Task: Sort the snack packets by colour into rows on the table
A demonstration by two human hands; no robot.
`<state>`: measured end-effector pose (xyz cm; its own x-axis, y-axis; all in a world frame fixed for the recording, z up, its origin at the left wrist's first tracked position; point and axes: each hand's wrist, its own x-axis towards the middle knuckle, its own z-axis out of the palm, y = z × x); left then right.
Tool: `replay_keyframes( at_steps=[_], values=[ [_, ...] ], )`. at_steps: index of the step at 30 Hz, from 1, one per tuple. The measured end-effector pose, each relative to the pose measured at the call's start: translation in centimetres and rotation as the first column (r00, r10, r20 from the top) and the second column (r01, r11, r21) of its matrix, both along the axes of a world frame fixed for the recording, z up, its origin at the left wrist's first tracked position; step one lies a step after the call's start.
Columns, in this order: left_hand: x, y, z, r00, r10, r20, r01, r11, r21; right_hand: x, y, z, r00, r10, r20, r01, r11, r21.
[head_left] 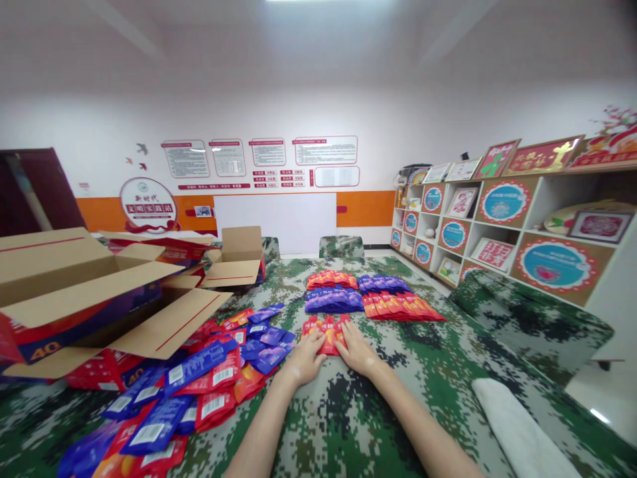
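Our left hand point(309, 348), our right hand point(355, 345): fingers loosely spread, resting on red packets point(328, 337). Beyond hands: four packet rows point(333, 301). Left of left hand: mixed packet pile point(203, 362).

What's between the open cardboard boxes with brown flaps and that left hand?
A messy heap of flat, shiny red and blue packets lies between the boxes and the left hand, in the head view.

Red packets point(327, 337) show orange patches, blue packets point(333, 301) purple ones; the tablecloth point(365, 431) is green, black and grey camouflage.
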<state>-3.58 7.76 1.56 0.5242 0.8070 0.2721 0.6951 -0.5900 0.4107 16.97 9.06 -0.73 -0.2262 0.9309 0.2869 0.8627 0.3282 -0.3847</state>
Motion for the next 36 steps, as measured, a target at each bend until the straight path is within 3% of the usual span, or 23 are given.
replay_keyframes(
  at_steps=[13, 21, 28, 32, 36],
  values=[
    [1.1, 0.6, -0.7, 0.998, 0.001, 0.066, -0.007, 0.995, 0.099, 0.4, 1.9, 0.2, 0.998, 0.017, 0.067, -0.013, 0.998, -0.063],
    [0.8, 0.4, 0.0, 0.997, -0.003, 0.071, -0.005, 0.994, 0.111, 0.5, 2.8, -0.8, 0.992, 0.009, 0.124, -0.005, 1.000, -0.031],
    [0.7, 0.1, 0.2, 0.998, 0.026, 0.055, -0.033, 0.991, 0.126, 0.8, 3.5, -1.9, 0.999, -0.004, 0.048, 0.002, 0.999, 0.052],
    [-0.1, -0.9, 1.1, 0.994, 0.098, 0.050, -0.104, 0.985, 0.141, 0.3, 3.3, -0.9, 0.998, 0.040, -0.049, -0.030, 0.981, 0.192],
    [-3.3, -2.3, 3.2, 0.989, 0.140, 0.044, -0.145, 0.972, 0.185, -2.7, 1.9, 1.6, 0.986, 0.080, -0.144, -0.044, 0.970, 0.238]
  ],
)
